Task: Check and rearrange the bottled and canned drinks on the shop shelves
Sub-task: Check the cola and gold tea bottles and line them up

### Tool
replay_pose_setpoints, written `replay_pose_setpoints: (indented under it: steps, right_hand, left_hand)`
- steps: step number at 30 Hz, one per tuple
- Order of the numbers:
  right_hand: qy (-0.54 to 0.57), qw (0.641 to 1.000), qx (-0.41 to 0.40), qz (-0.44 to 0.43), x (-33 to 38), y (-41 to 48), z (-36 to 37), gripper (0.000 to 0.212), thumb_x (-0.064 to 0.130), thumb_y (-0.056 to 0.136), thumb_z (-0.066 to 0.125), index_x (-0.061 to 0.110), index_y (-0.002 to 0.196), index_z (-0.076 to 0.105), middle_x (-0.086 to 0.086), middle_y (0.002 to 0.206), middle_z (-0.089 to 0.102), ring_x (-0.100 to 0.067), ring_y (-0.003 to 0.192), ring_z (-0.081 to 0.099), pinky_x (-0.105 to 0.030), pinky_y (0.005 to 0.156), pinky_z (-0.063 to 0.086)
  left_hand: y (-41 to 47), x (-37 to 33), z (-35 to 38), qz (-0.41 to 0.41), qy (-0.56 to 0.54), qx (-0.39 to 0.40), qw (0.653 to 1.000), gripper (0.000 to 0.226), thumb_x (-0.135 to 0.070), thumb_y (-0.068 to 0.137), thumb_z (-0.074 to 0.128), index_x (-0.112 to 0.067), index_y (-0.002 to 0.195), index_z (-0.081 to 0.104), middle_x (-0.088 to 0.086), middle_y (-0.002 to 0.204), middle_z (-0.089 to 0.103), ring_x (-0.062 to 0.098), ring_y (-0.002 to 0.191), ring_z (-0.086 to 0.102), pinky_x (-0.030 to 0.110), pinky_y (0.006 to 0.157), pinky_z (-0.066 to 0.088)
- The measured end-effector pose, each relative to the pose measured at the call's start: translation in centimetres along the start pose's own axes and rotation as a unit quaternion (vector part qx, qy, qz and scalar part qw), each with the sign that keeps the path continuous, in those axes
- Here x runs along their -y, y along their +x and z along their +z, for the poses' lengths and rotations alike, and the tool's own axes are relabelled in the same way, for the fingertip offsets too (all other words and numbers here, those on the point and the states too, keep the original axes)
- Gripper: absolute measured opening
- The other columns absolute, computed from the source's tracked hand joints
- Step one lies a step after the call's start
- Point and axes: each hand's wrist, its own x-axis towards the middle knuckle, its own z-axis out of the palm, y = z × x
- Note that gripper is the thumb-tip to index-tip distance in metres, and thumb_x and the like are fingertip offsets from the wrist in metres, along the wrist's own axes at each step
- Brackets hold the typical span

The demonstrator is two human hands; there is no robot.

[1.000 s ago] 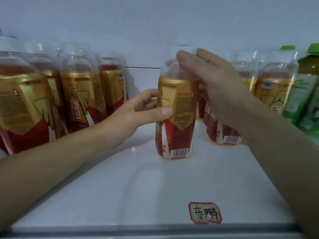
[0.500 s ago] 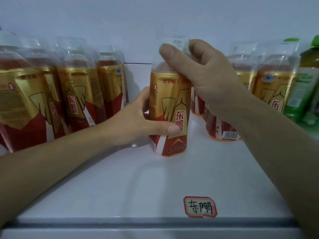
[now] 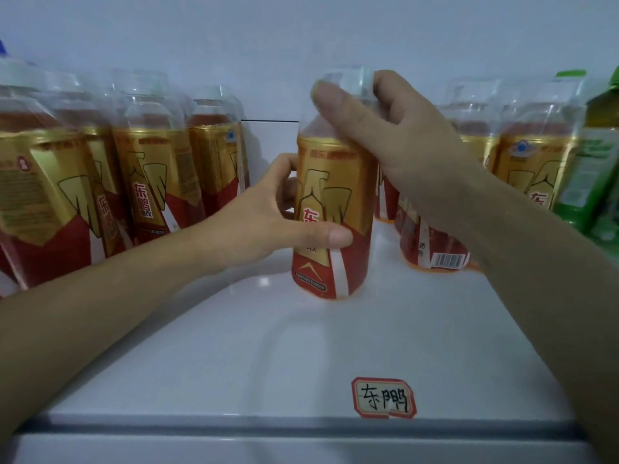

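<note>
Head view: a gold-and-red bottle (image 3: pixel 331 202) stands upright on the white shelf (image 3: pixel 234 363), its long axis vertical and its printed front turned toward the camera; it sits in the open lane between the row of like bottles (image 3: pixel 147 182) on the left and the cluster of like bottles (image 3: pixel 432 246) on the right, touching neither as far as can be seen. The left hand (image 3: pixel 261 222) wraps the lower body from the left, thumb across the front, fingers behind; the right hand (image 3: pixel 395 139) comes from above and pinches the clear cap (image 3: pixel 348 85). Both hands are on the bottle, so neither needs to reach (the top grip steers, the lower one steadies); the free lane lies straight behind it, and a push back along the shelf looks the likely move. A handwritten tag (image 3: pixel 383 398) marks the shelf edge; a green bottle (image 3: pixel 589 169) stands far right.
</note>
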Motion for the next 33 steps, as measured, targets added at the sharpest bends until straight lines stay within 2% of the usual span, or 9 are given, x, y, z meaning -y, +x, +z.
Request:
replay_pose_setpoints:
  steps: [4,7,10,14,21,25,28,31,33]
  right_hand:
    - [0.042,0.997,0.069,-0.01,0.0,0.0,-0.3,0.02,0.039,0.096,0.065,0.025,0.11,0.063,0.011,0.094,0.075,-0.006,0.091,0.072,-0.026,0.08,0.055]
    - [0.005,0.999,0.015,-0.039,0.0,-0.1,0.0,0.035,0.045,0.086,0.075,0.023,0.111,0.063,0.005,0.097,0.075,-0.006,0.088,0.072,-0.023,0.075,0.057]
    - [-0.02,0.999,0.003,-0.029,-0.1,0.0,0.1,0.044,0.054,0.085,0.074,0.022,0.113,0.061,-0.002,0.101,0.073,-0.011,0.089,0.072,-0.028,0.077,0.059]
    - [0.049,0.997,0.065,-0.01,0.0,0.2,-0.6,0.01,0.034,0.098,0.063,0.026,0.104,0.064,0.018,0.087,0.071,-0.001,0.085,0.07,-0.024,0.08,0.055]
    - [-0.052,0.998,0.01,-0.033,-0.2,0.1,-0.3,0.052,0.056,0.082,0.074,0.028,0.122,0.056,0.008,0.111,0.07,-0.005,0.1,0.069,-0.025,0.083,0.059]
    - [0.019,0.998,0.061,0.0,0.1,0.1,-0.5,0.009,0.04,0.095,0.065,0.035,0.099,0.059,0.027,0.086,0.071,0.009,0.089,0.068,-0.013,0.079,0.055]
    - [-0.025,0.999,0.037,-0.007,0.1,0.1,-0.3,0.033,0.047,0.086,0.072,0.035,0.108,0.05,0.023,0.097,0.068,0.004,0.096,0.067,-0.011,0.079,0.055]
    - [-0.051,0.998,-0.018,-0.023,-0.2,0.3,-0.1,0.058,0.058,0.074,0.078,0.028,0.119,0.056,0.013,0.102,0.069,0.001,0.093,0.068,-0.015,0.075,0.056]
    - [-0.036,0.999,-0.007,-0.009,-0.2,0.3,0.0,0.06,0.062,0.072,0.074,0.031,0.119,0.054,0.016,0.103,0.069,0.003,0.093,0.067,-0.014,0.075,0.055]
  left_hand:
    - [-0.5,0.2,-0.9,0.002,-0.034,0.043,0.998,0.077,-0.017,0.068,0.087,-0.02,0.134,0.047,-0.002,0.119,0.071,0.016,0.116,0.065,0.027,0.091,0.053]
    - [-0.7,0.4,-0.6,-0.009,0.004,0.03,1.0,0.084,-0.043,0.058,0.09,-0.031,0.131,0.051,-0.006,0.126,0.067,0.011,0.121,0.062,0.025,0.093,0.052]
    - [-0.3,0.7,0.0,-0.001,0.002,-0.007,1.0,0.083,-0.028,0.055,0.092,-0.029,0.127,0.052,-0.004,0.12,0.071,0.009,0.113,0.066,0.02,0.086,0.054]
    - [-0.2,0.8,-1.1,-0.009,-0.042,0.019,0.999,0.083,-0.019,0.066,0.084,-0.014,0.139,0.045,0.006,0.126,0.068,0.021,0.119,0.064,0.031,0.095,0.053]
    - [0.0,0.5,0.5,-0.02,0.011,0.018,1.0,0.079,-0.028,0.063,0.091,-0.037,0.127,0.045,-0.024,0.11,0.071,-0.004,0.106,0.066,0.014,0.08,0.054]
    - [-0.1,1.0,-1.0,-0.023,-0.046,0.029,0.998,0.089,-0.028,0.06,0.091,-0.017,0.136,0.046,0.002,0.124,0.069,0.019,0.118,0.064,0.032,0.093,0.054]
    - [-0.4,1.1,-1.3,-0.021,-0.024,0.041,0.999,0.073,-0.029,0.068,0.082,-0.019,0.133,0.05,0.0,0.125,0.068,0.018,0.119,0.063,0.03,0.093,0.053]
    - [-0.1,1.1,-1.2,-0.029,0.034,-0.007,0.999,0.098,-0.057,0.051,0.09,-0.027,0.134,0.048,-0.005,0.128,0.066,0.012,0.121,0.061,0.038,0.102,0.049]
    - [0.0,1.1,-1.4,-0.027,0.026,-0.019,0.999,0.091,-0.042,0.057,0.091,-0.022,0.135,0.047,-0.004,0.126,0.068,0.013,0.119,0.063,0.039,0.103,0.05]
